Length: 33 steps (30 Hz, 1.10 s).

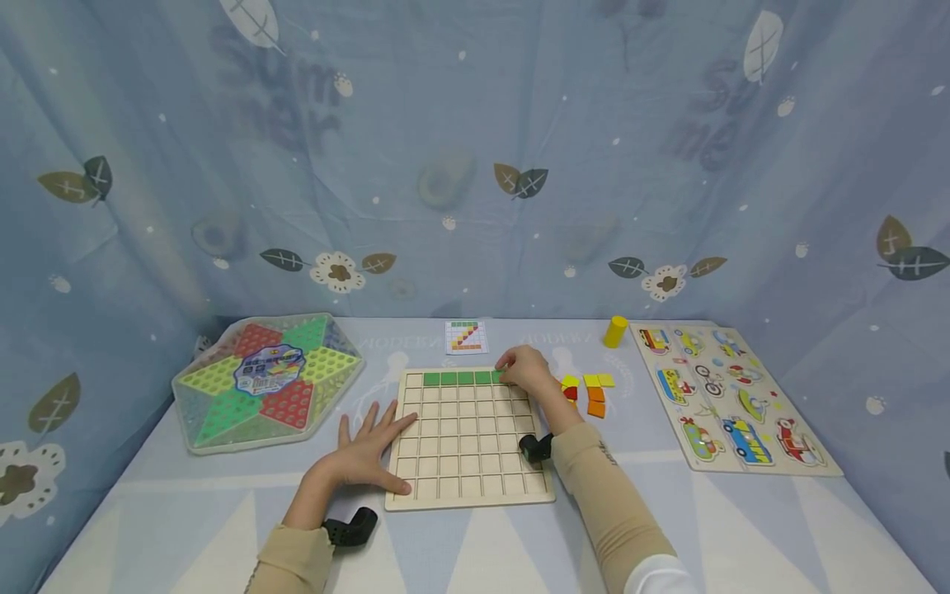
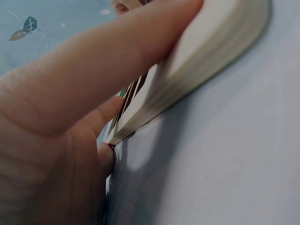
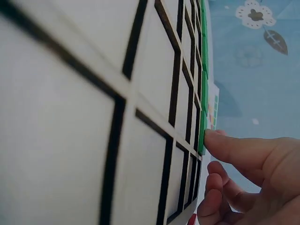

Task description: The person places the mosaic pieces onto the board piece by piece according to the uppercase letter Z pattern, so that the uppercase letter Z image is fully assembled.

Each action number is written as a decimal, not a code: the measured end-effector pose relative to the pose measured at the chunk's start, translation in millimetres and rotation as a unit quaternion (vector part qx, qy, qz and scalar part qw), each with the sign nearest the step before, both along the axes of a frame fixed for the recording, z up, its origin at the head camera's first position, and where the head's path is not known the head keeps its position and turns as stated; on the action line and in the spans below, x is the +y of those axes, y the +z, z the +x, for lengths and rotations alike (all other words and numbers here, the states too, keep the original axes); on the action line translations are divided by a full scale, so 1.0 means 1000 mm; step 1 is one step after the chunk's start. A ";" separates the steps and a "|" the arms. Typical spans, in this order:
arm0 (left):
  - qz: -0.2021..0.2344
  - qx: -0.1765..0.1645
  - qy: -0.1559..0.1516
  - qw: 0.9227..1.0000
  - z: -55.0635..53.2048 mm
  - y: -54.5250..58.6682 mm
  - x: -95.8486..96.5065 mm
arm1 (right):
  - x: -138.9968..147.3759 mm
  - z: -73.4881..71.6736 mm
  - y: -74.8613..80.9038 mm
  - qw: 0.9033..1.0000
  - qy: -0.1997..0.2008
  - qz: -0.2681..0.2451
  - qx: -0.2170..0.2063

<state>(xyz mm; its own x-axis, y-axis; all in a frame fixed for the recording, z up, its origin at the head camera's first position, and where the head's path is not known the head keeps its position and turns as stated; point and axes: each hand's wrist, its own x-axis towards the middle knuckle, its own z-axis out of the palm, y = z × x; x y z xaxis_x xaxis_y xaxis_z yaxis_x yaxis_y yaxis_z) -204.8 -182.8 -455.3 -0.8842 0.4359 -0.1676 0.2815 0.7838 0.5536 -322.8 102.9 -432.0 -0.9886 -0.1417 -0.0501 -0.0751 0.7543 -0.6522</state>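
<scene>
A wooden grid board point(image 1: 471, 445) lies flat on the table, with green square tiles point(image 1: 449, 379) along its far row. At the right end of that row, my right hand point(image 1: 525, 369) holds a green tile point(image 3: 202, 133) in the board. In the right wrist view the thumb touches this tile and the other fingers are curled. My left hand point(image 1: 364, 455) spreads its fingers over the board's left edge, its thumb resting on the near left corner. Behind the board lies a small pattern card point(image 1: 466, 337) with green, yellow, red and orange squares.
Loose yellow tiles point(image 1: 599, 380) and orange tiles point(image 1: 596, 402) lie right of the board, partly behind the right arm. A yellow cylinder point(image 1: 615, 332) stands farther back. A picture puzzle board point(image 1: 731, 396) is at the right; a hexagonal game box point(image 1: 269, 381) is at the left.
</scene>
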 end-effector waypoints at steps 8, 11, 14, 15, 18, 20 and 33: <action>0.005 -0.001 -0.003 1.000 0.001 0.000 0.001 | 0.011 0.000 0.002 0.999 -0.015 -0.010 0.034; 0.005 -0.002 -0.004 1.000 0.001 0.000 0.001 | 0.023 -0.003 0.001 0.998 -0.037 -0.029 0.042; 0.005 -0.001 -0.006 1.000 0.001 -0.001 0.000 | 0.033 -0.005 0.002 0.997 -0.059 -0.033 0.041; 0.004 -0.001 -0.006 1.000 0.001 -0.001 0.000 | 0.036 -0.005 0.002 0.997 -0.065 -0.031 0.038; 0.003 0.001 -0.006 1.000 0.001 -0.002 -0.001 | 0.042 -0.007 0.001 0.996 -0.081 -0.027 0.017; 0.003 0.002 -0.007 1.000 0.001 -0.001 -0.001 | 0.043 -0.007 0.000 0.996 -0.089 -0.021 -0.002; 0.002 0.002 -0.006 1.000 0.001 -0.001 -0.001 | 0.041 -0.011 -0.005 0.993 -0.060 0.099 -0.013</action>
